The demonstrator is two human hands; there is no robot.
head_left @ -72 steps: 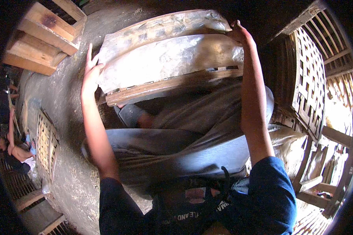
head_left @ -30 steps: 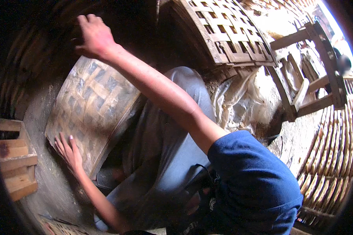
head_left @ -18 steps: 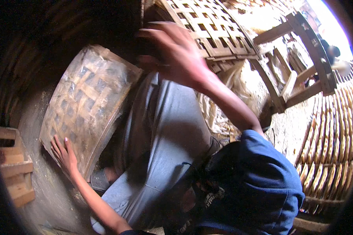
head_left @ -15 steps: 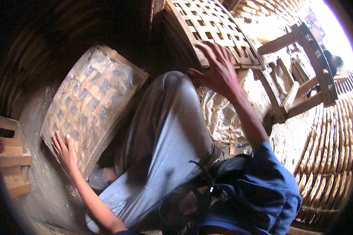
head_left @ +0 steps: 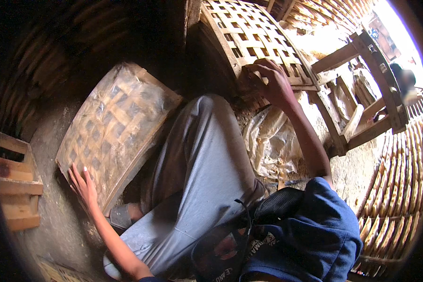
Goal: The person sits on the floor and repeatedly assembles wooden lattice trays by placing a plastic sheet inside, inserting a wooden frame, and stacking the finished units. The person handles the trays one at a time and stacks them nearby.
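On my left, a woven wooden panel (head_left: 110, 124) wrapped in cloudy plastic leans in a tilted position, its strips in a checkered weave. My left hand (head_left: 85, 185) lies with fingers spread on its lower left corner. Ahead and to the right is a stack of woven wooden lattice panels, with a bare top panel (head_left: 254, 35). At the near corner of that stack, the fingers of my right hand (head_left: 275, 87) curl over the edge; the fingertips are partly hidden. My legs, in grey trousers, are bent between the two panels.
A rough wooden frame (head_left: 378, 80) stands at the right. Crumpled clear plastic (head_left: 272, 145) lies beside my knee. A slatted wooden crate (head_left: 16, 183) sits at the far left, and a slatted wall (head_left: 395, 188) rises on the right.
My right hand, spread above the lattice panel before, has come down and curled its fingers at the corner. My left hand stays on the plastic-covered panel. The view has shifted slightly.
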